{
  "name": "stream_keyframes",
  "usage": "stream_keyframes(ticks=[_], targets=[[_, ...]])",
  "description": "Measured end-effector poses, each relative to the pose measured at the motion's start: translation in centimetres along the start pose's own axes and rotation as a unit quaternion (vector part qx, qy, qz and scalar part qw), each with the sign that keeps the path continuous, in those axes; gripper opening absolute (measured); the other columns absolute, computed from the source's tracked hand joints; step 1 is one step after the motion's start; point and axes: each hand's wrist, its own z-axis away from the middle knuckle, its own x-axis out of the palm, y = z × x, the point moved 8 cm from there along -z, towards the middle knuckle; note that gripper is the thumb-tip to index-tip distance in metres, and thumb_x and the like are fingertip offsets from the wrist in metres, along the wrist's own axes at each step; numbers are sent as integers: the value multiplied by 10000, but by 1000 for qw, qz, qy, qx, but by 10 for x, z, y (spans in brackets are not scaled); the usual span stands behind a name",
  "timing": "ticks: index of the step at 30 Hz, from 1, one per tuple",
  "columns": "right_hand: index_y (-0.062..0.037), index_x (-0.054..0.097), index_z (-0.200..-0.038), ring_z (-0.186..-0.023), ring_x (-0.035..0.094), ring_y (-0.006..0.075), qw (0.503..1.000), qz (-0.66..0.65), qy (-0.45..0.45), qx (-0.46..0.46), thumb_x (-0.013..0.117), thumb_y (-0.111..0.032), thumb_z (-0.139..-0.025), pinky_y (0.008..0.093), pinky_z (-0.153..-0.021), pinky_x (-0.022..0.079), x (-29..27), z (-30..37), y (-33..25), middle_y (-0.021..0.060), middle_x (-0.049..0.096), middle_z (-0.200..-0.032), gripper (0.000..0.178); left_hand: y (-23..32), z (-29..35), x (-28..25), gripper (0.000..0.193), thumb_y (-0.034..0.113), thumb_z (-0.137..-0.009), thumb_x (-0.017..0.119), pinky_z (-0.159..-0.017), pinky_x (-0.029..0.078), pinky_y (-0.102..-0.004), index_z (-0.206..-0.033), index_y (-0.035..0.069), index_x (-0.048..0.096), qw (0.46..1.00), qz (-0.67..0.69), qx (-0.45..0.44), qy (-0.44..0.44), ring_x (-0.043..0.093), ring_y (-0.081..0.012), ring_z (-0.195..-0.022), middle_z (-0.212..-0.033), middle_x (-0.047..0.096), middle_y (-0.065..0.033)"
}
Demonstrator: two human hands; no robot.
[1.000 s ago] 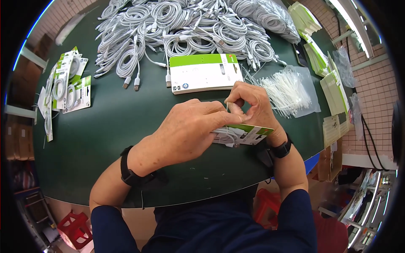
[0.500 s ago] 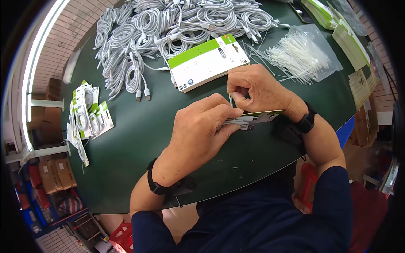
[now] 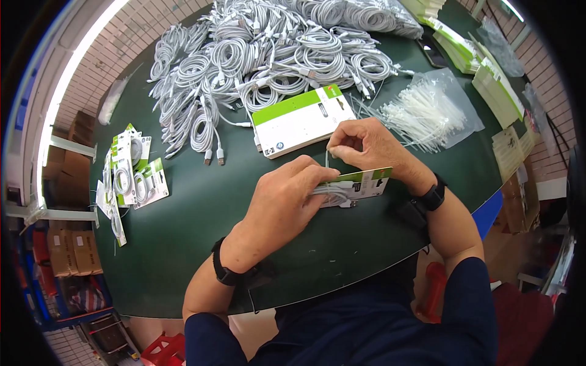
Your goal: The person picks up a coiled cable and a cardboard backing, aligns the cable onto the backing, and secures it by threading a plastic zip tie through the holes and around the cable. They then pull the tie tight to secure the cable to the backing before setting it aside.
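Note:
My left hand [image 3: 278,198] is closed on the edge of a green-and-white packaging card [image 3: 373,182], its thumb and fingers clamping a coiled light-grey cable [image 3: 332,194] flat against it. A metal plug end shows at the coil's lower right. Just beyond the card, my right hand [image 3: 373,148] pinches a thin white cable tie [image 3: 327,160] that rises from behind the card near the left fingertips. Where the tie runs behind the card is hidden. Past both hands lies a stack of similar cards [image 3: 299,131].
A big heap of coiled grey cables [image 3: 244,58] covers the table's far side. On the right, loose white cable ties [image 3: 421,116] spill from a clear bag. Carded cables [image 3: 125,177] lie at the left. More green-and-white cards [image 3: 497,91] stand at the far right, near a dark phone [image 3: 432,53].
The held card has turned so more of its face and the coil shows. My right hand has moved slightly lower in the picture, still pinching the tie. The view has shifted a little.

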Motion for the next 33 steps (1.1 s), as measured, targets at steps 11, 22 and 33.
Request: stream_keyframes(ticks=[11,22,33], targets=[[2,694,-991,-676,591,113,905,128,265,-306,748,42,-833,234,-611,482,-44,34,-72,70,677,-842,173,-32,4,-22,255,-32,-797,738,-711,544,-389,-1035,47,689,981,82,-36,173,676,-312,-815,-936,646,-105],[-40,728,-954,-701,679,234,926,265,124,-238,832,-31,-768,337,-614,560,12,26,-68,93,696,-862,214,-40,4,-11,161,-16,-818,726,-718,543,-401,-962,52,704,985,61,-21,158,673,-315,-821,-944,643,-107],[-94,722,-982,-914,668,257,899,331,145,-248,881,-94,-669,377,-726,535,4,30,-82,73,690,-972,351,-42,2,-6,171,-53,-791,752,-690,531,-335,-934,40,736,990,60,-10,125,680,-251,-803,-956,676,-85]])
